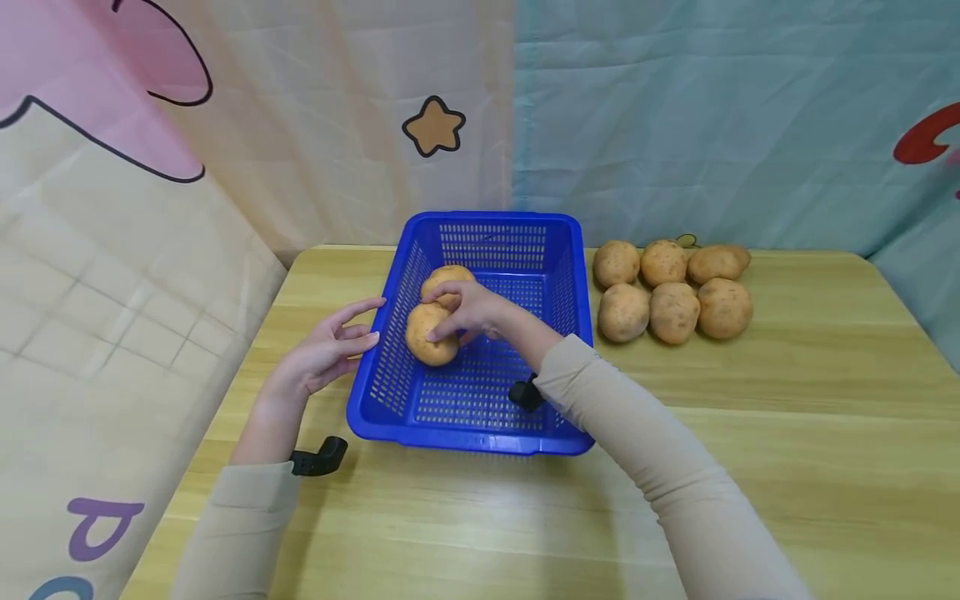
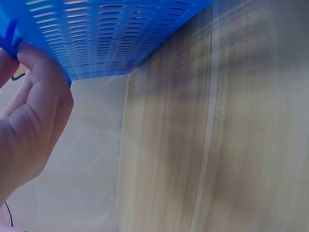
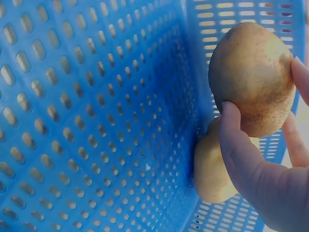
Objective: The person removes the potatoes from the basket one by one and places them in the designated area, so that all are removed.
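Observation:
My right hand (image 1: 470, 308) reaches into a blue plastic basket (image 1: 468, 439) and grips a potato (image 1: 429, 333) between thumb and fingers. The right wrist view shows this potato (image 3: 251, 72) close up, the thumb on one side and fingertips on the other. Just behind it, a second potato (image 1: 447, 275) lies by the basket's left wall, partly covered by the hand. My left hand (image 1: 324, 346) holds the basket's left rim lightly, its thumb at the edge. In the left wrist view, a bent finger of the left hand (image 2: 38, 96) meets the rim from below.
Several potatoes (image 1: 673, 312) stand in two rows on the wooden table (image 1: 810, 400), right of the basket. A printed curtain (image 1: 675, 125) hangs along the table's back edge, and another runs down the left side. Each wrist carries a black camera mount (image 1: 322, 457).

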A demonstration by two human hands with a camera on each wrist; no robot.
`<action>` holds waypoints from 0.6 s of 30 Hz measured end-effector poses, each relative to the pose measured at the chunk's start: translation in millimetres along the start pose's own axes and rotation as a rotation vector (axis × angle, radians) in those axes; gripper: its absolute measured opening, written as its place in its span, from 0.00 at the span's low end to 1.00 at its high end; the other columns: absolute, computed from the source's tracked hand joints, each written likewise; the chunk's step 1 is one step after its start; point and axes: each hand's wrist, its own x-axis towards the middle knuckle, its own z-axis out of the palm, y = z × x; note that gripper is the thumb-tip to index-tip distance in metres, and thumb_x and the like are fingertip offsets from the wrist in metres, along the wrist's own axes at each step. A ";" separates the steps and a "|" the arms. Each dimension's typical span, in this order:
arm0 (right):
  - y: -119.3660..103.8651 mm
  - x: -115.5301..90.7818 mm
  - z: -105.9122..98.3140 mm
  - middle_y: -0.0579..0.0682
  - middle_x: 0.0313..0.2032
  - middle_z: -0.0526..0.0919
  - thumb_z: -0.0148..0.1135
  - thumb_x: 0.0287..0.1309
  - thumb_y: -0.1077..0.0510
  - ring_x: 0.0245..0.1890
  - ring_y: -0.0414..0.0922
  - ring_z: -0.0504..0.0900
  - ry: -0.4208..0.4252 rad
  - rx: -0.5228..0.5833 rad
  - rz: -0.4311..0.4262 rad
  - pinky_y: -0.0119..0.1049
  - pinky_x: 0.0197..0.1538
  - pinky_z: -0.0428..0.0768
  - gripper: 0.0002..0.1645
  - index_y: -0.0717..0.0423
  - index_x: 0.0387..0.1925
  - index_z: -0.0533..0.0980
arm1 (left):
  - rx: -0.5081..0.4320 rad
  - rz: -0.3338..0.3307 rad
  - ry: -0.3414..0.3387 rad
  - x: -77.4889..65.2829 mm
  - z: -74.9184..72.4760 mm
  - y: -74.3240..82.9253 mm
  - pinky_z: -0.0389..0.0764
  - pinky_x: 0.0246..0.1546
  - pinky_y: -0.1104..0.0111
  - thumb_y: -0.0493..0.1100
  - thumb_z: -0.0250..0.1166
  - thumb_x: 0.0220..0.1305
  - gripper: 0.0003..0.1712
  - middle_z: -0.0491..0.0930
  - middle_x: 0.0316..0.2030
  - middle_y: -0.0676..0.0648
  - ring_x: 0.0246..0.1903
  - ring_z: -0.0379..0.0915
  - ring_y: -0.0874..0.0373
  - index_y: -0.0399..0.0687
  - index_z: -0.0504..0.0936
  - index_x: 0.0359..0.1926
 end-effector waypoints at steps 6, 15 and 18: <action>-8.3 -6.6 1.6 0.60 0.52 0.72 0.72 0.40 0.72 0.52 0.53 0.74 -0.016 0.030 0.002 0.50 0.38 0.82 0.35 0.53 0.53 0.72 | -0.014 0.002 -0.005 -2.2 0.0 -0.4 0.82 0.38 0.63 0.32 0.52 0.68 0.32 0.80 0.40 0.46 0.38 0.80 0.54 0.47 0.53 0.69; -24.1 -18.3 -1.5 0.61 0.49 0.72 0.72 0.40 0.71 0.47 0.54 0.76 -0.039 0.048 -0.033 0.49 0.38 0.82 0.34 0.53 0.53 0.73 | -0.006 -0.005 0.002 -1.9 -0.1 1.4 0.82 0.38 0.63 0.32 0.53 0.67 0.32 0.80 0.39 0.47 0.37 0.80 0.54 0.48 0.53 0.69; -28.3 -23.1 -3.2 0.61 0.49 0.72 0.72 0.40 0.71 0.47 0.55 0.76 -0.043 0.055 -0.019 0.47 0.38 0.83 0.35 0.52 0.53 0.73 | -0.014 -0.004 -0.006 -2.3 -0.5 0.9 0.82 0.38 0.63 0.33 0.53 0.67 0.33 0.80 0.39 0.46 0.37 0.80 0.54 0.48 0.53 0.69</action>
